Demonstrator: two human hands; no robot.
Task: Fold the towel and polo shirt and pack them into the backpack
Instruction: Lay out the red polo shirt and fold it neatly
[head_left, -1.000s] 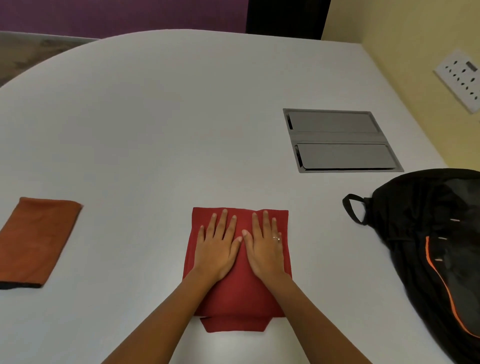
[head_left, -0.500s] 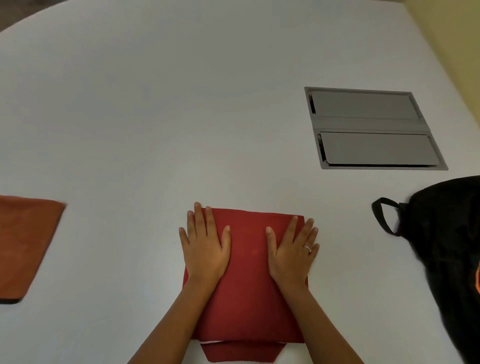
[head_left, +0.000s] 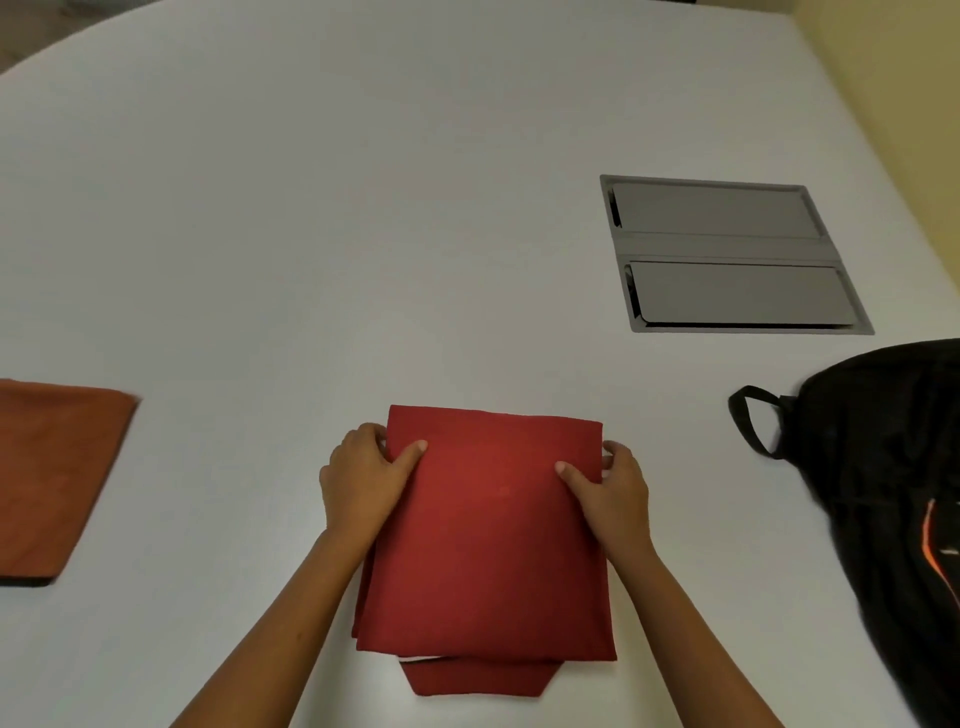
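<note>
The folded red polo shirt (head_left: 488, 540) lies flat on the white counter (head_left: 363, 234), close to the near edge and roughly midway along it. Its collar end protrudes from under the folded stack at the near side.

The left hand (head_left: 363, 483) grips the shirt's left edge near the far left corner. The thumb lies on top of the fabric; the fingers (head_left: 363, 434) curl around the edge and go under it. The right hand (head_left: 613, 493) grips the right edge near the far right corner in the same way: thumb on top, fingers (head_left: 618, 449) wrapped around the edge. Both hands therefore hold the shirt by its sides, with both forearms extending back toward the near edge of the counter.

The folded orange towel (head_left: 57, 478) lies flat at the left edge of the view, well apart from the shirt; part of it is cut off by the frame. A dark strip shows along its near end.

The black backpack (head_left: 883, 493) rests on the counter near the right edge, well apart from the shirt. Its carry loop (head_left: 753, 421) points toward the shirt, and orange trim is visible on its side. Whether its opening is unzipped cannot be determined.

A grey recessed panel (head_left: 727, 254) with two flaps is set into the counter toward the far right corner.
</note>
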